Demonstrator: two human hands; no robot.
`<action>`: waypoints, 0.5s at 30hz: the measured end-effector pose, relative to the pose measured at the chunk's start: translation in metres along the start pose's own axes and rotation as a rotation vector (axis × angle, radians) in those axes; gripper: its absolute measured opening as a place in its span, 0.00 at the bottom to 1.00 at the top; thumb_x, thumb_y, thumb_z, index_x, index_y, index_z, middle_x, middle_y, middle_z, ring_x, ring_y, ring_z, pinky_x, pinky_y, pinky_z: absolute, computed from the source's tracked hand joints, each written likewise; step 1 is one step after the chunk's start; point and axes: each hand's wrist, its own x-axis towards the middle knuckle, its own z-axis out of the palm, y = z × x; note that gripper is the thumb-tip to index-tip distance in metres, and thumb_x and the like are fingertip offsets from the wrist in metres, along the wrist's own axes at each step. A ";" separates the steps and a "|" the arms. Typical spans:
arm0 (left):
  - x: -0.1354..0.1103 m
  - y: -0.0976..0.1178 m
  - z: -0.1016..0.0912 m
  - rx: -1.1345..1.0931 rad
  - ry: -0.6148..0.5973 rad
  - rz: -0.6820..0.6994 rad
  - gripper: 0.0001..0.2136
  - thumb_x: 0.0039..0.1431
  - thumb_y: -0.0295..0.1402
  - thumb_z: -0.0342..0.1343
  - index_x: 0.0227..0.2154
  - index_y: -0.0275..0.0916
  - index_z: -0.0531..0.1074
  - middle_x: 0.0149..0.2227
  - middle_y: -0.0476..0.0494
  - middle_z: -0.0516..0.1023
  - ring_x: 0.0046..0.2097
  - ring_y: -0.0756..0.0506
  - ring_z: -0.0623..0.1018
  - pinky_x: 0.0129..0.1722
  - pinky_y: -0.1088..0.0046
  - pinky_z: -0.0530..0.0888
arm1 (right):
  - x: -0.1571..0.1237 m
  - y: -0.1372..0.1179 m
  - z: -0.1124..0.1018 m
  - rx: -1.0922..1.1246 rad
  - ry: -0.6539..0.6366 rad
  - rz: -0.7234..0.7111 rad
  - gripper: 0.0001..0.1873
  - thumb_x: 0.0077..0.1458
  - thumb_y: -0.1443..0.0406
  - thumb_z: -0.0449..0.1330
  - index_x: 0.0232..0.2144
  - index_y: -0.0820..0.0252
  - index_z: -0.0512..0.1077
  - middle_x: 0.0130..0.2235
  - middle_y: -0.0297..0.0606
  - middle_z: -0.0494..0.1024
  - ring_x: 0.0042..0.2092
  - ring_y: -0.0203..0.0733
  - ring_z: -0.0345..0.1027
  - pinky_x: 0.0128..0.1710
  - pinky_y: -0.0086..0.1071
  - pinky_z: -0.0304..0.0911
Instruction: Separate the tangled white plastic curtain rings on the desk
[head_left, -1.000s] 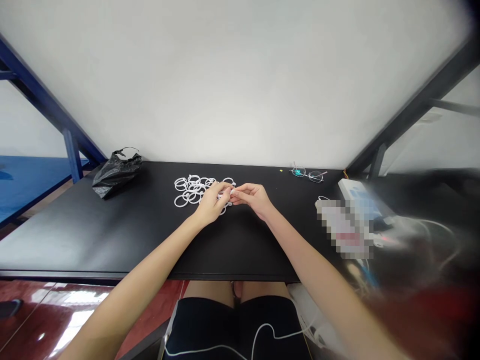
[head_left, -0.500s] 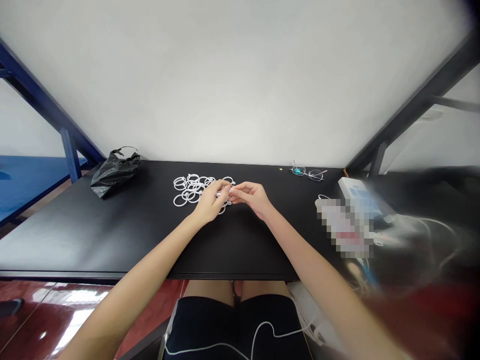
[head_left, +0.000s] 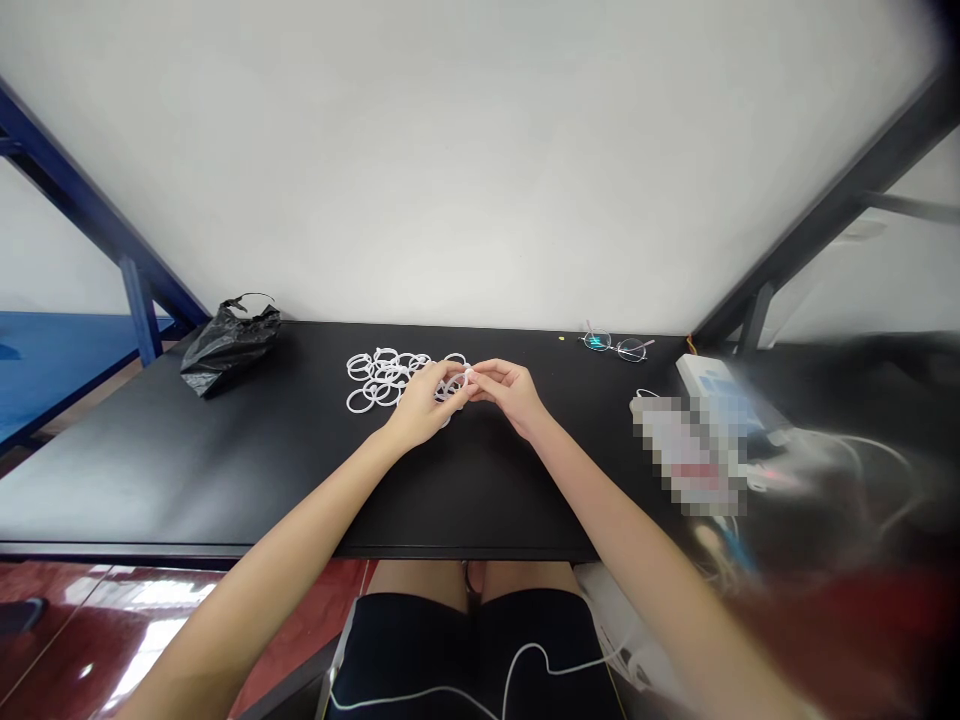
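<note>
A white plastic ring [head_left: 469,370] is pinched between both hands above the black desk. My left hand [head_left: 421,405] is closed, its thumb and fingers on the ring's left and near side. My right hand [head_left: 510,392] pinches the ring's right side, where a small white knob or joint shows. The fingers hide part of the ring. Just left of my hands, and partly behind the left one, lies a loose pile of similar white rings [head_left: 382,375], many overlapping.
A crumpled black plastic bag [head_left: 232,345] sits at the desk's back left. Eyeglasses [head_left: 615,346] lie near the wall. On the right are a white box [head_left: 716,385], a blurred-out item [head_left: 690,455] and cables. A white cord [head_left: 427,692] crosses my lap.
The held ring has turned and shows more clearly between my fingertips. My left thumb has shifted right toward the right hand's fingers; both forearms stay nearly in place.
</note>
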 end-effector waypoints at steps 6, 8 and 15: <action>0.002 -0.012 -0.005 0.226 0.093 0.005 0.15 0.62 0.43 0.55 0.45 0.39 0.70 0.45 0.39 0.78 0.45 0.40 0.75 0.49 0.61 0.68 | 0.002 0.001 -0.002 -0.039 0.088 -0.008 0.18 0.40 0.55 0.73 0.31 0.59 0.77 0.31 0.35 0.82 0.30 0.36 0.75 0.30 0.28 0.71; 0.003 -0.018 -0.008 0.353 0.113 -0.022 0.17 0.63 0.43 0.53 0.48 0.38 0.69 0.46 0.36 0.77 0.48 0.37 0.74 0.52 0.58 0.65 | 0.003 0.001 -0.004 -0.046 0.130 -0.015 0.18 0.41 0.55 0.72 0.32 0.58 0.77 0.30 0.35 0.81 0.28 0.34 0.73 0.29 0.28 0.70; 0.002 -0.032 -0.008 0.500 0.012 -0.132 0.20 0.63 0.44 0.51 0.53 0.36 0.67 0.47 0.31 0.76 0.52 0.31 0.70 0.53 0.52 0.61 | 0.003 -0.002 -0.005 -0.049 0.209 -0.014 0.17 0.43 0.57 0.70 0.35 0.58 0.75 0.29 0.34 0.81 0.27 0.33 0.72 0.28 0.28 0.69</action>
